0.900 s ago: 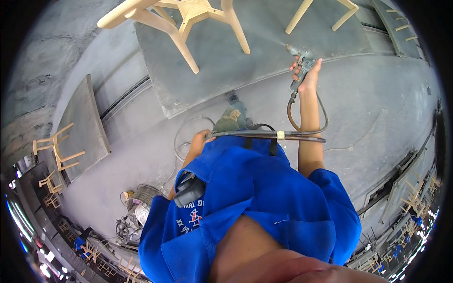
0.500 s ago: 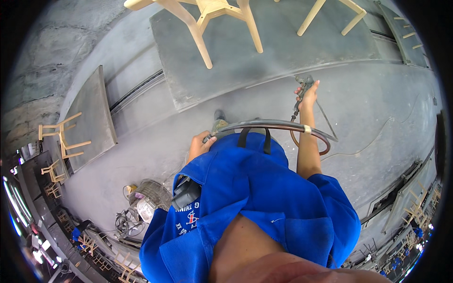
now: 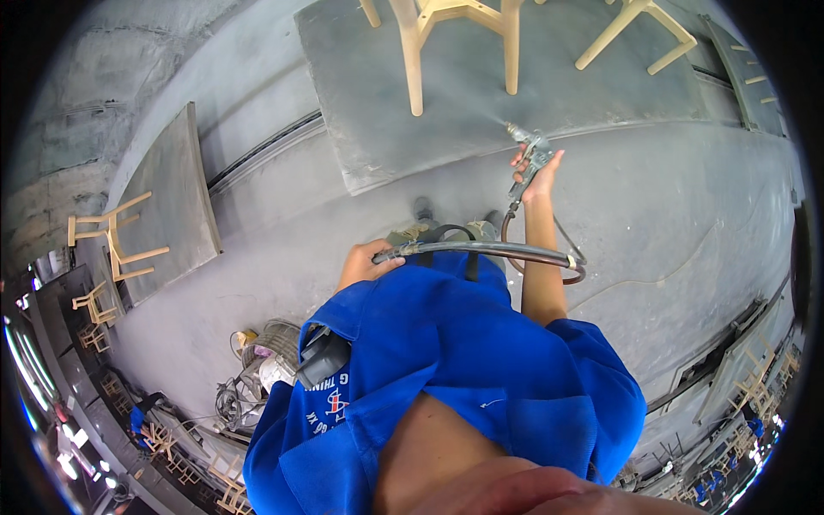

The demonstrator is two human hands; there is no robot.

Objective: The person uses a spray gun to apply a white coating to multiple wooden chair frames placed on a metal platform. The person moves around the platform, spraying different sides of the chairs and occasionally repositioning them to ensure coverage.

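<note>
My right hand (image 3: 539, 176) is closed round a metal spray gun (image 3: 532, 157), held out ahead and to the right. A faint mist leaves its nozzle toward the legs of a pale wooden chair frame (image 3: 459, 13) standing on a grey board. From the gun's handle a dark hose (image 3: 506, 249) loops back past my waist. My left hand (image 3: 369, 264) grips that hose near my left hip. A second wooden chair frame (image 3: 637, 34) stands farther right on the same board; the tops of both frames are cut off by the picture's edge.
The chairs' large grey board (image 3: 369, 146) lies ahead of my feet. Another wooden frame (image 3: 116, 232) rests by a tilted board (image 3: 172, 206) at left. Behind me on the left are a bucket (image 3: 279, 339) and coiled wires (image 3: 233, 403). A thin line (image 3: 661, 279) trails across the floor at right.
The spray gun in my right hand has swung left and turned its nozzle toward the nearer chair frame, with mist now visible. The chairs have shifted right in view. My left hand keeps the hose.
</note>
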